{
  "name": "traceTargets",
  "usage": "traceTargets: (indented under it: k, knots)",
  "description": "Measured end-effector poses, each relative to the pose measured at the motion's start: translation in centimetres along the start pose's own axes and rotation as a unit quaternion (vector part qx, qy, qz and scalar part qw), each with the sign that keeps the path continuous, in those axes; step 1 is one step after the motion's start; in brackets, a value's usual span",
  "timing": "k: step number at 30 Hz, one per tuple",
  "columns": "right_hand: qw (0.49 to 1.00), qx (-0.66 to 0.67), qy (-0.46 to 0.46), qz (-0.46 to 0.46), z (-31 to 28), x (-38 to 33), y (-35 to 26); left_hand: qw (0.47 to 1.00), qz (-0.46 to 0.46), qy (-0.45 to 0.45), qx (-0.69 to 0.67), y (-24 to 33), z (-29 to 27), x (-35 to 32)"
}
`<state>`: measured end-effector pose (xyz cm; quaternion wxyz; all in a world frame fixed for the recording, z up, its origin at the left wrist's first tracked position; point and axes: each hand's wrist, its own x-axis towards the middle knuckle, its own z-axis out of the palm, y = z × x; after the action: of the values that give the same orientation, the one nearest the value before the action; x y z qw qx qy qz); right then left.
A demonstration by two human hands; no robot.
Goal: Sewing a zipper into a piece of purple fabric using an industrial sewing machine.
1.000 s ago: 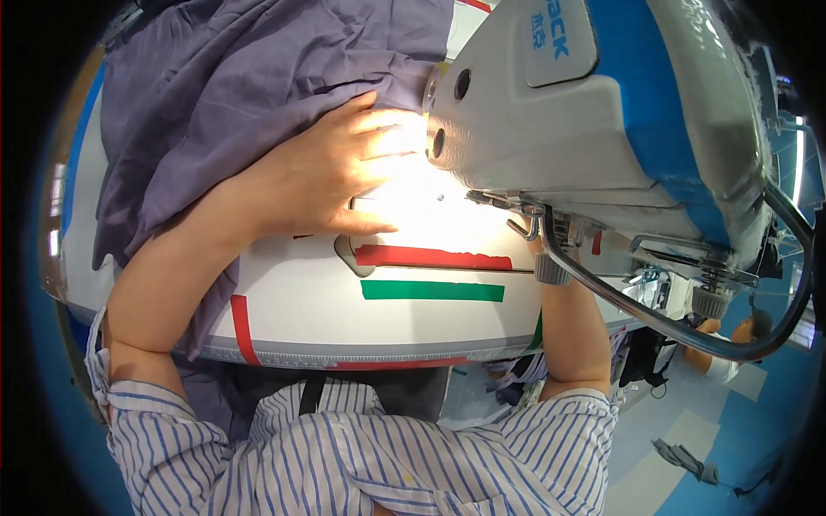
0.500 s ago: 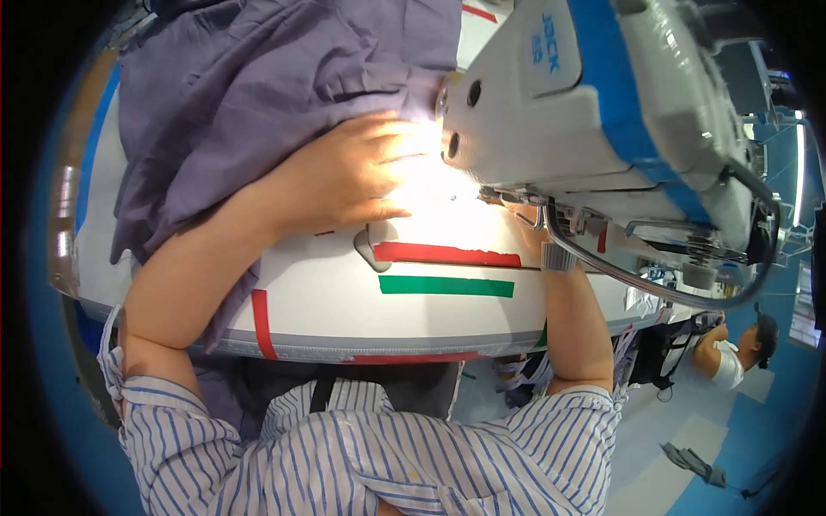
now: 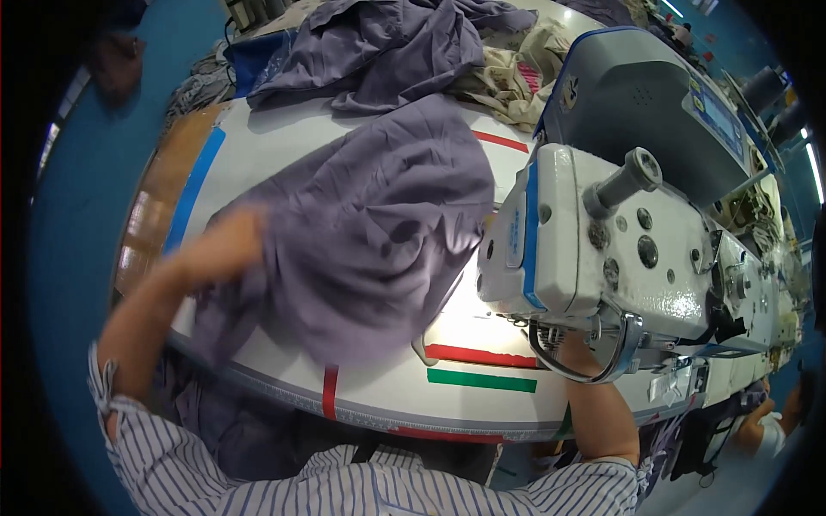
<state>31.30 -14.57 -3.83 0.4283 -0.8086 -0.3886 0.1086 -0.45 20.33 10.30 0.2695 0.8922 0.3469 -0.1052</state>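
Observation:
A purple cloth lies in folds across the white sewing table, its near edge smeared by motion. My left hand is at the cloth's left side, touching it; motion blurs the fingers, so their grip does not show. To the right stands a white and blue sewing machine, its lamp lighting the table beside the cloth. My right hand is low under the front of the machine head, behind a curved metal guard. Its fingers are hidden there.
More purple cloth and a cream patterned fabric are heaped at the back. A grey control box rises behind the machine. Red tape and green tape mark the table. Another person is at far right.
My left hand has moved left, away from the lit area beside the machine. The cloth's near edge has shifted. My view has tilted up, showing more of the back; my right hand stays by the machine.

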Motion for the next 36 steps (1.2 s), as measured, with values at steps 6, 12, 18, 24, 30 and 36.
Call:
traceTargets:
  k: [6, 12, 18, 24, 30, 36]
  knots:
    - [1.0, 0.014, -0.01, 0.003, -0.2, -0.3, -0.1, 0.794, 0.337, 0.308, -0.401, 7.6, -13.7, 14.8]
    - [1.0, 0.022, -0.014, -0.001, -0.4, -0.9, 0.4, 0.903, 0.349, 0.212, 0.131, 8.9, -7.5, 13.1]
    - [1.0, 0.025, -0.014, -0.001, -1.8, -1.3, 1.0, 0.812, 0.396, 0.234, 0.359, -0.8, 6.0, -3.8]
    - [0.995, 0.083, 0.02, -0.053, -1.5, -1.0, 1.3, 0.834, 0.014, 0.533, -0.143, -13.5, 9.9, -21.6]
    - [0.99, 0.115, -0.012, -0.081, -0.7, -1.9, 0.2, 0.949, -0.249, 0.185, 0.06, -19.2, 23.4, -24.0]
    - [0.951, -0.18, 0.071, -0.241, -0.3, -9.6, -5.5, 0.913, -0.027, 0.341, -0.223, -11.1, 20.0, -24.5]
